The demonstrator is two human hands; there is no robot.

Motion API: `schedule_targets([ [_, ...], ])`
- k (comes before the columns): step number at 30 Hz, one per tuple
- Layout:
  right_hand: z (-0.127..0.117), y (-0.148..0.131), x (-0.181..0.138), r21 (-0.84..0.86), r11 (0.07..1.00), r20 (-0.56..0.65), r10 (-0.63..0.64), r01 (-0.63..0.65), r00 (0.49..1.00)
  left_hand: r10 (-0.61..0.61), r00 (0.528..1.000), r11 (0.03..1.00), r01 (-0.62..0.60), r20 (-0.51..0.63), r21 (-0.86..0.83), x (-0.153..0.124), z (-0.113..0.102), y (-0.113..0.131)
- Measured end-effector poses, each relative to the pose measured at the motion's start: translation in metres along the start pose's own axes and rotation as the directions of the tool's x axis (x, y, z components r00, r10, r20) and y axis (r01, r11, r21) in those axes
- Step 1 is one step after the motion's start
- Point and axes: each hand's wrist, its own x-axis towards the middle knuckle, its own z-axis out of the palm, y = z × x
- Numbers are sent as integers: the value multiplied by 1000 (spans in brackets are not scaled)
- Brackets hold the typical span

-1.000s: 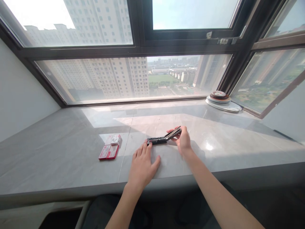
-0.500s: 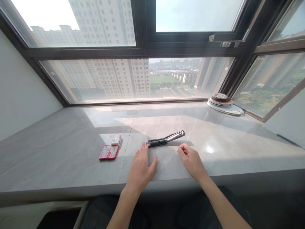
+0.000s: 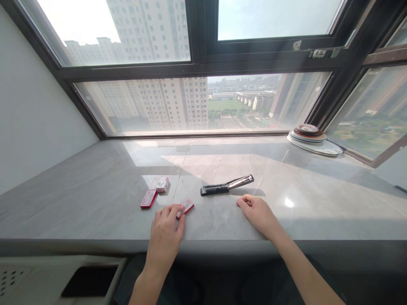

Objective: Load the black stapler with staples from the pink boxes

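My left hand (image 3: 167,226) pinches a small red-and-white staple box (image 3: 188,206) between thumb and fingers, low over the near part of the sill; part of the box is hidden by the fingers. A black stapler (image 3: 215,189) lies folded wide at its hinge, its top arm tilted up to the right, touched by neither hand. My right hand (image 3: 258,214) rests near the front edge, below the stapler's raised arm. Its fingers are curled with thumb against index finger, and whatever is inside them, if anything, is hidden.
Left of my left hand, another red-and-white box (image 3: 149,199) lies beside a small white box (image 3: 162,184). A stack of plates (image 3: 313,142) stands in the far right corner by the window frame (image 3: 200,70). The grey stone sill (image 3: 79,203) ends at a straight front edge.
My left hand has moved left from the stapler's end and taken one red-and-white box out of the group, bringing it rightward. My right hand keeps its curled pose. The view has shifted slightly.
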Motion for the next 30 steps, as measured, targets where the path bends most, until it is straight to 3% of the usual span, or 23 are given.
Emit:
schedule_targets([
  [2,-2,0,5,80,996,135,35,-46,990,164,983,972,-146,88,-183,3,1,11],
  [4,-5,-3,8,181,976,313,62,-123,948,308,939,909,-243,153,-339,11,6,27],
  [6,-6,-7,9,269,944,468,45,-191,882,393,900,853,-279,190,-441,22,13,43],
  [8,-6,-12,11,326,920,549,4,-219,836,427,881,816,-278,205,-507,33,23,57],
  [10,-4,-16,14,330,917,573,-8,-222,820,450,865,788,-269,219,-554,43,30,65],
  [14,-4,-16,21,228,953,520,53,-199,853,488,841,755,-272,234,-596,52,31,62],
  [21,-26,-2,27,40,982,422,153,-187,894,434,872,764,-223,227,-606,46,25,49],
  [23,-30,-6,26,-40,995,322,99,-91,942,440,870,758,-227,222,-612,47,25,50],
  [25,-30,-19,25,-117,989,234,-58,87,971,447,867,754,-231,221,-615,48,25,51],
  [28,-19,-45,26,-210,914,282,-284,348,916,459,860,748,-239,223,-620,49,24,51],
  [30,-9,-61,30,-276,850,348,-347,449,871,467,855,748,-245,226,-617,49,23,51],
])
